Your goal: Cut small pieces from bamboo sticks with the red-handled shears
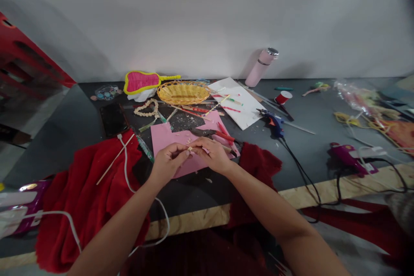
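Note:
My left hand [168, 163] and my right hand [214, 155] meet over a sheet of pink paper [161, 136], fingertips closed together. Between them they pinch a small pale stick piece [189, 148], mostly covered by the fingers. Several more tiny pale pieces [188, 136] lie on the paper just beyond the fingertips. Pliers with red handles [223, 135] rest on the paper beside my right hand. A heart-shaped frame of pale pieces [146, 113] lies farther back on the left.
Behind are a wicker basket [183, 96], a yellow-edged pink paddle shape [142, 82] and white paper [241, 110]. A blue glue gun [274, 123], red thread spool [283, 97] and pink flask [260, 68] stand rightward. Red cloth [87, 181], a white cable [125, 159] and a phone [113, 119] lie left.

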Demonstrator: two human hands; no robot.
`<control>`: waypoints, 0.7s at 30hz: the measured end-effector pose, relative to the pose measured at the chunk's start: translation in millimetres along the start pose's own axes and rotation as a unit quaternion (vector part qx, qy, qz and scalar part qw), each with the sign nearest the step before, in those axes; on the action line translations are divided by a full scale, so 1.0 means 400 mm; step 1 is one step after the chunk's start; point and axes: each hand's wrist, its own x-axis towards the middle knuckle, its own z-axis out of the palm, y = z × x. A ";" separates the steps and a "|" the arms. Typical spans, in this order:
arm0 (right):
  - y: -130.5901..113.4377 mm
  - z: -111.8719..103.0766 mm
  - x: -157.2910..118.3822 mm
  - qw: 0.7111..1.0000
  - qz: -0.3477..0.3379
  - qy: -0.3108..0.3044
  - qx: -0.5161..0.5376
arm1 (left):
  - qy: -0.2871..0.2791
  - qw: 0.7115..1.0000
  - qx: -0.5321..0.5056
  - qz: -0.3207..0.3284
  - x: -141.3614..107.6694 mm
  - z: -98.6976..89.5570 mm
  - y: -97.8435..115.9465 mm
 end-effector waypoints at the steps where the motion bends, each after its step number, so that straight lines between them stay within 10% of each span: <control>1: 0.000 0.000 0.000 1.000 0.002 -0.001 -0.001 | 0.001 1.000 0.007 0.001 0.000 0.000 0.000; 21: 0.006 0.011 -0.005 0.998 0.053 -0.006 0.014 | 0.002 0.997 0.042 0.059 -0.002 0.001 -0.007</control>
